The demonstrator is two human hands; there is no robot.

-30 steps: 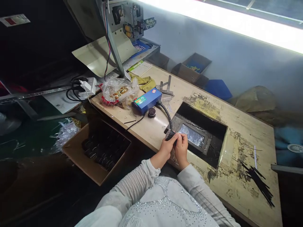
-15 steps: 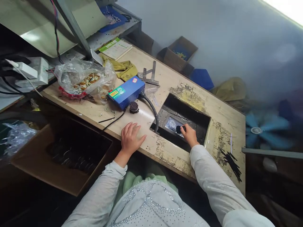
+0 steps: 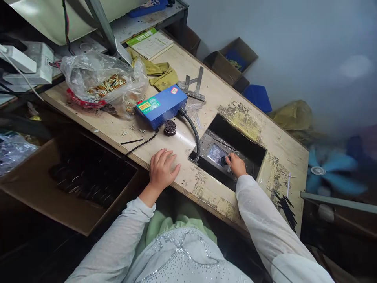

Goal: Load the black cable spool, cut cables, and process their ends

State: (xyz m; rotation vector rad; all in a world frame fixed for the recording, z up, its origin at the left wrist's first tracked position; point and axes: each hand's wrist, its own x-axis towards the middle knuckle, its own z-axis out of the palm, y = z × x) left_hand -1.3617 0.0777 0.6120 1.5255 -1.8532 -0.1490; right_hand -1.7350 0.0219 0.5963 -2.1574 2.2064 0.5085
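My left hand [image 3: 163,168] lies flat at the front edge of the wooden table [image 3: 218,196], fingers spread, holding nothing. Inside the rectangular recess, my right hand [image 3: 236,165] pinches a small dark piece [image 3: 225,160] over a shiny plate [image 3: 216,153]. My fingers partly hide the dark piece. Left of the recess stands a blue box [image 3: 165,105], with a ribbed black hose [image 3: 194,131] curving from it into the recess. A round bundle of dark pieces [image 3: 170,127] sits upright just in front of the box.
A plastic bag [image 3: 103,80], yellow cloth [image 3: 160,72], notebook [image 3: 151,44] and metal square [image 3: 196,88] lie farther back. Black strips [image 3: 287,212] are at the right end, near a fan [image 3: 318,170]. An open cardboard box [image 3: 97,224] stands below the left edge.
The camera view has shifted and tilted slightly. My left hand stays on the table edge, and my right hand remains in the recess with the dark piece.
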